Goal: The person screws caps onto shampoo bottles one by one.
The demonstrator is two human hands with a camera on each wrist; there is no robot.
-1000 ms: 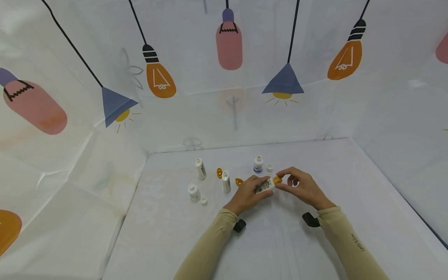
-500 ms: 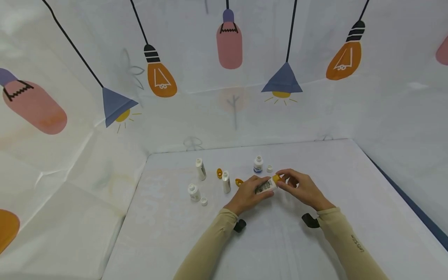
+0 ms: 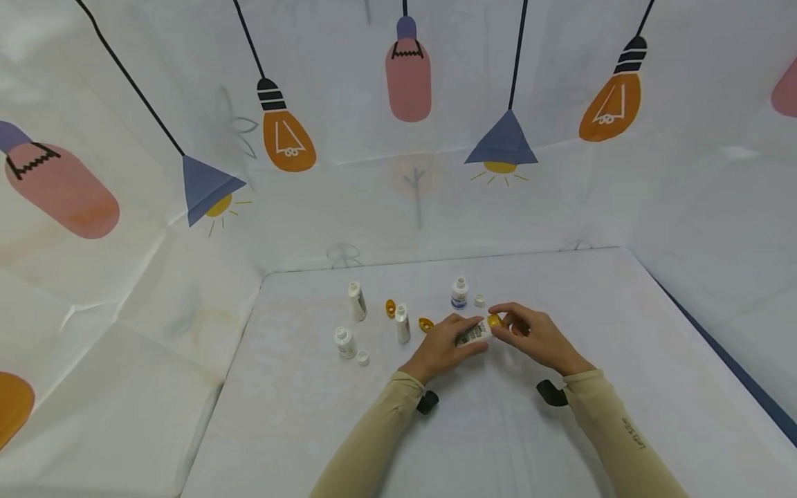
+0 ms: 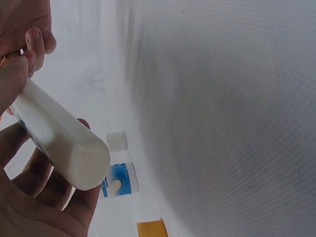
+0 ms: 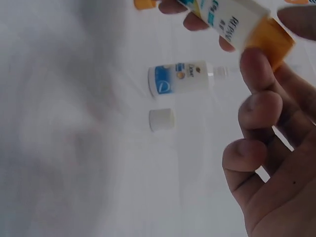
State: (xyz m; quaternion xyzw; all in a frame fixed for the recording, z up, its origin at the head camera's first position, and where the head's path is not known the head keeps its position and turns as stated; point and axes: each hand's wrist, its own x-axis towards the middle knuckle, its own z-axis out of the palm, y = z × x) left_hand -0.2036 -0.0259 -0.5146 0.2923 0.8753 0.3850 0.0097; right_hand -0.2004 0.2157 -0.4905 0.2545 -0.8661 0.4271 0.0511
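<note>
Holding tilted white btl [image 3: 474, 334], L hand [image 3: 441, 346] has fingers [image 4: 37, 172] curled round, R hand [image 3: 540, 339] w/ fingers pinching orange cap [image 5: 270, 40].

At lower middle, the surface [image 3: 492, 443] leaves room; three white bottles [image 3: 402, 325] and the left hand [image 3: 438, 348] block the centre.

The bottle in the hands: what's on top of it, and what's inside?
An orange cap is at the top of the bottle, pinched by the right hand. What's inside can't be seen: cap and bottle cover it.
</note>
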